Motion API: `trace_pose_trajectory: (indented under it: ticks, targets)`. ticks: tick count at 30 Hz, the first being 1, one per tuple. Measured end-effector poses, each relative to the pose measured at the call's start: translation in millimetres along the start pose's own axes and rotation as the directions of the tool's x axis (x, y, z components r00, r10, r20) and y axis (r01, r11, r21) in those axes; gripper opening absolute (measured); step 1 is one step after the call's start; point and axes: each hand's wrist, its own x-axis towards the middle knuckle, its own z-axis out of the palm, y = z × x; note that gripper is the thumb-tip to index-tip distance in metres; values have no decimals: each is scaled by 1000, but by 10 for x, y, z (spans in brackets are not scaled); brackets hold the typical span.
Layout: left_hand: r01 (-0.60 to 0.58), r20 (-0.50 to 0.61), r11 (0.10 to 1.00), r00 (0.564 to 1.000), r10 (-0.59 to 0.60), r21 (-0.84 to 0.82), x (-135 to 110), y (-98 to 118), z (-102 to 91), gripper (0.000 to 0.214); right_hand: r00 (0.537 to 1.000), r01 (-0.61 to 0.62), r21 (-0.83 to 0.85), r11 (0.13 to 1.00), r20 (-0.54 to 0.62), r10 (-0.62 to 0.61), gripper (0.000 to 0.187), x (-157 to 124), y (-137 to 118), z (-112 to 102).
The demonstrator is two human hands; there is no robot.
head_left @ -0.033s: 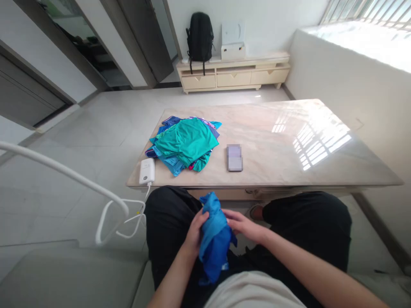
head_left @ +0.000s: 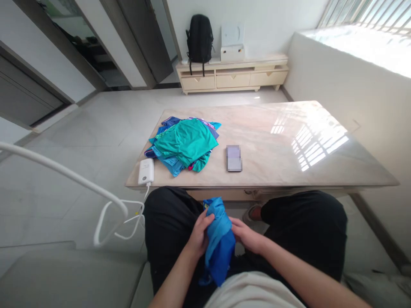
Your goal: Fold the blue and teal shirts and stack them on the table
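Note:
I sit with a bunched blue cloth [head_left: 220, 244] over my lap, between my black-trousered knees. My left hand [head_left: 198, 236] is closed on its left side, fingers curled over the top edge. On the right edge of the cloth, the fingers of my right hand [head_left: 245, 235] are pinched. The cloth's lower end hangs down toward my shirt. In front of my knees stands a low marble-look table [head_left: 289, 171].
On the table lie a pile of teal and blue clothes [head_left: 184, 143], a phone [head_left: 234, 158] and a white power bank [head_left: 146, 171] with a cable hanging off the edge. A white tube frame [head_left: 64, 174] is at my left. A backpack [head_left: 199, 38] sits on a far cabinet [head_left: 234, 76].
Both hands and the blue cloth have shifted slightly to the right and down; the cloth is bunched a little tighter. Nothing on the table moved.

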Motion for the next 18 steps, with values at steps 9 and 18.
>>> trace_pose_trajectory:
  ticks: [9, 18]
  targets:
    - [-350, 171, 755, 936, 309, 554, 57, 111, -55, 34, 809, 228, -186, 956, -510, -292, 57, -105, 18, -459]
    - [-722, 587, -64, 505, 633, 689, -215, 573, -48, 26, 457, 379, -920, 99, 93, -884, 33, -894, -1072, -1084]
